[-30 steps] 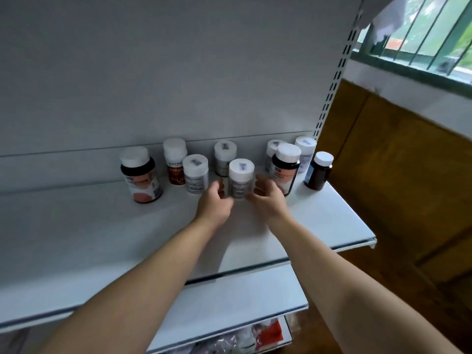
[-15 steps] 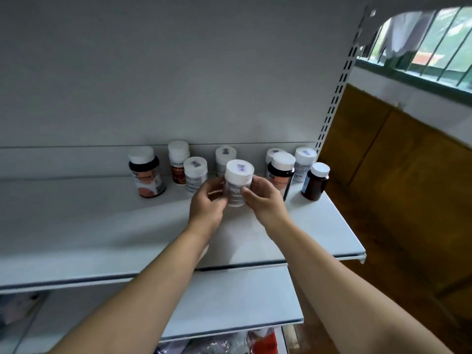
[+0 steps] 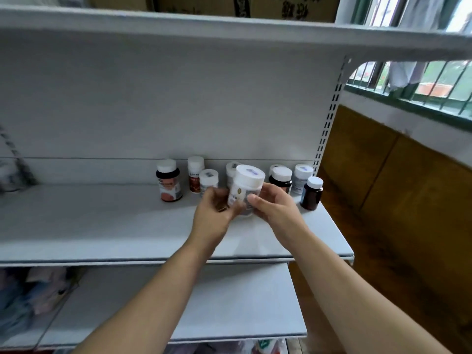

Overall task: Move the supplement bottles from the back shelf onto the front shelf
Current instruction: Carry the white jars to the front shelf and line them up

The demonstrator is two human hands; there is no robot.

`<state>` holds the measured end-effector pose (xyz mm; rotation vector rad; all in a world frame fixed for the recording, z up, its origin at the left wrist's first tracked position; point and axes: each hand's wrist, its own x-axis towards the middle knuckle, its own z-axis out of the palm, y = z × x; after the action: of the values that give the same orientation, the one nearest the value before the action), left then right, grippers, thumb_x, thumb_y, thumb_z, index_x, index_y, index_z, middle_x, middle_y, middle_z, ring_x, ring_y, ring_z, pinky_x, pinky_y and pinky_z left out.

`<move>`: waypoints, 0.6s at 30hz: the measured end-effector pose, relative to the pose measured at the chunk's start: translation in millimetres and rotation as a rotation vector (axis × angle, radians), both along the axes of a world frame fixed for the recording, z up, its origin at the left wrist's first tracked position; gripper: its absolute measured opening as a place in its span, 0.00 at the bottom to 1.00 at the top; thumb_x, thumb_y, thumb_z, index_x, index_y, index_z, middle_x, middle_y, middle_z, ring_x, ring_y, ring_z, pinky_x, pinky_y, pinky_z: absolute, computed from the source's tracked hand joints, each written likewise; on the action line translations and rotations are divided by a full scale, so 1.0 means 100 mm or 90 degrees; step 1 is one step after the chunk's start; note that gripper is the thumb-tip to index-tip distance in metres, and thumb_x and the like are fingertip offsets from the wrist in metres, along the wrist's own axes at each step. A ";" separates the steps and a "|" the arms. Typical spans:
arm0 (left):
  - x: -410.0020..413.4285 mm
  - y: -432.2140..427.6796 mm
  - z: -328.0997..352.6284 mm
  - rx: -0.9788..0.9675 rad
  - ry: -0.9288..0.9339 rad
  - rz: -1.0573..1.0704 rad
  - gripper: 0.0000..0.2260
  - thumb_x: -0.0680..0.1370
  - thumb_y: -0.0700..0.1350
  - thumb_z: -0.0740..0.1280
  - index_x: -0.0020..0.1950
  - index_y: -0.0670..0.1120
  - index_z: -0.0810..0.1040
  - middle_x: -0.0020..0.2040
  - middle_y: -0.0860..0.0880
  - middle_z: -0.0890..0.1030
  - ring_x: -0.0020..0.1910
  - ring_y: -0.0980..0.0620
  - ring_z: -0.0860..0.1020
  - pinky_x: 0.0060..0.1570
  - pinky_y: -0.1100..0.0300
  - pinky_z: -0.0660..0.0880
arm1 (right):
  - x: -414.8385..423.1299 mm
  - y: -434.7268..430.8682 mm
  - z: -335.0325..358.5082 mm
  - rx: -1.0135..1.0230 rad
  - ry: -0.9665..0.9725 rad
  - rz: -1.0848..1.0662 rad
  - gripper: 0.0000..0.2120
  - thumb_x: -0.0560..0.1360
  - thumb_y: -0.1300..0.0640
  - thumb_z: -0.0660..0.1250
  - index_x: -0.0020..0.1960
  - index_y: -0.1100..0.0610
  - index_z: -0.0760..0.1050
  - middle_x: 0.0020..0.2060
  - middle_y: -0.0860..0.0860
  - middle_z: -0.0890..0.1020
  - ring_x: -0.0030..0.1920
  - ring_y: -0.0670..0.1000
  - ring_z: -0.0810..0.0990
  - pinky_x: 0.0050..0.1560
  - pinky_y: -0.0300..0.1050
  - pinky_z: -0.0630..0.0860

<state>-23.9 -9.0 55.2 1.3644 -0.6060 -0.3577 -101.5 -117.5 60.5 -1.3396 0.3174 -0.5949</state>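
A white supplement bottle with a white cap is lifted off the grey shelf, held between both hands. My left hand grips its left side and my right hand grips its right side, thumb on the label. Behind it, several more bottles stand along the shelf's back wall: a dark one with a pink label, a red-labelled one, a small white one, a dark one, a white one and a brown one.
An upper shelf hangs overhead with cardboard boxes on it. A lower shelf juts out below. The slotted upright marks the shelf's right end, with a wood-panelled wall and barred window beyond. Blurred goods lie at the lower left.
Both hands closed around the white bottle and lifted it off the shelf toward me. The view tilted upward, bringing the upper shelf into sight.
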 end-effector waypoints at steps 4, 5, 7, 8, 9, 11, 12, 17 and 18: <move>-0.01 0.21 0.01 0.020 -0.032 -0.041 0.14 0.70 0.39 0.72 0.54 0.46 0.75 0.51 0.49 0.81 0.49 0.53 0.78 0.49 0.63 0.75 | -0.07 0.11 0.01 0.028 -0.002 0.033 0.09 0.76 0.63 0.63 0.55 0.56 0.73 0.45 0.53 0.82 0.45 0.50 0.80 0.50 0.45 0.78; -0.01 0.26 0.02 0.009 -0.018 -0.058 0.14 0.72 0.37 0.70 0.55 0.47 0.76 0.51 0.49 0.81 0.48 0.54 0.78 0.46 0.67 0.75 | -0.07 0.13 0.01 0.047 -0.007 0.028 0.08 0.76 0.62 0.63 0.55 0.56 0.72 0.44 0.52 0.82 0.46 0.51 0.80 0.53 0.49 0.77; -0.02 0.34 0.03 -0.020 0.024 -0.082 0.13 0.74 0.34 0.66 0.55 0.48 0.76 0.50 0.50 0.80 0.47 0.56 0.77 0.40 0.73 0.74 | -0.06 0.18 0.00 0.074 -0.012 0.023 0.06 0.76 0.62 0.62 0.53 0.57 0.70 0.44 0.53 0.81 0.47 0.53 0.79 0.57 0.54 0.74; -0.02 0.37 0.04 -0.028 0.039 -0.090 0.13 0.74 0.33 0.65 0.54 0.49 0.75 0.49 0.50 0.80 0.47 0.56 0.77 0.39 0.73 0.74 | -0.05 0.22 0.00 0.082 -0.016 0.023 0.05 0.76 0.62 0.62 0.52 0.57 0.70 0.44 0.53 0.81 0.48 0.54 0.79 0.57 0.55 0.74; -0.02 0.39 0.04 -0.031 0.051 -0.093 0.13 0.75 0.33 0.64 0.54 0.49 0.75 0.48 0.50 0.79 0.46 0.56 0.77 0.40 0.73 0.74 | -0.04 0.26 -0.01 0.090 -0.022 0.024 0.04 0.77 0.62 0.61 0.51 0.57 0.70 0.44 0.54 0.81 0.47 0.54 0.79 0.56 0.53 0.75; -0.04 0.42 0.06 -0.032 0.063 -0.085 0.14 0.75 0.33 0.64 0.56 0.48 0.74 0.47 0.49 0.80 0.46 0.56 0.78 0.44 0.69 0.75 | -0.04 0.31 -0.01 0.108 -0.041 0.032 0.04 0.77 0.63 0.60 0.51 0.58 0.70 0.45 0.55 0.80 0.46 0.53 0.79 0.53 0.49 0.76; -0.04 0.43 0.07 -0.034 0.060 -0.077 0.15 0.74 0.33 0.65 0.58 0.47 0.73 0.48 0.49 0.80 0.47 0.55 0.78 0.47 0.67 0.75 | -0.04 0.33 0.00 0.110 -0.046 0.039 0.04 0.77 0.63 0.60 0.51 0.58 0.70 0.46 0.55 0.80 0.45 0.52 0.79 0.52 0.48 0.76; -0.11 0.47 0.10 -0.029 0.034 -0.084 0.19 0.69 0.36 0.71 0.56 0.50 0.75 0.53 0.46 0.80 0.52 0.51 0.78 0.52 0.63 0.74 | -0.09 0.35 0.08 0.078 -0.036 0.105 0.08 0.77 0.62 0.60 0.55 0.58 0.73 0.47 0.54 0.81 0.47 0.51 0.79 0.49 0.43 0.78; -0.11 0.48 0.10 -0.029 0.042 -0.090 0.19 0.68 0.37 0.72 0.55 0.50 0.75 0.53 0.46 0.81 0.53 0.51 0.77 0.51 0.62 0.74 | -0.10 0.36 0.09 0.082 -0.037 0.115 0.08 0.77 0.62 0.59 0.56 0.58 0.73 0.47 0.54 0.81 0.47 0.52 0.79 0.50 0.44 0.77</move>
<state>-35.3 39.2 65.5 1.2649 -0.6538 -0.4977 -111.5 -81.4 69.9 -1.2103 0.1810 -0.4531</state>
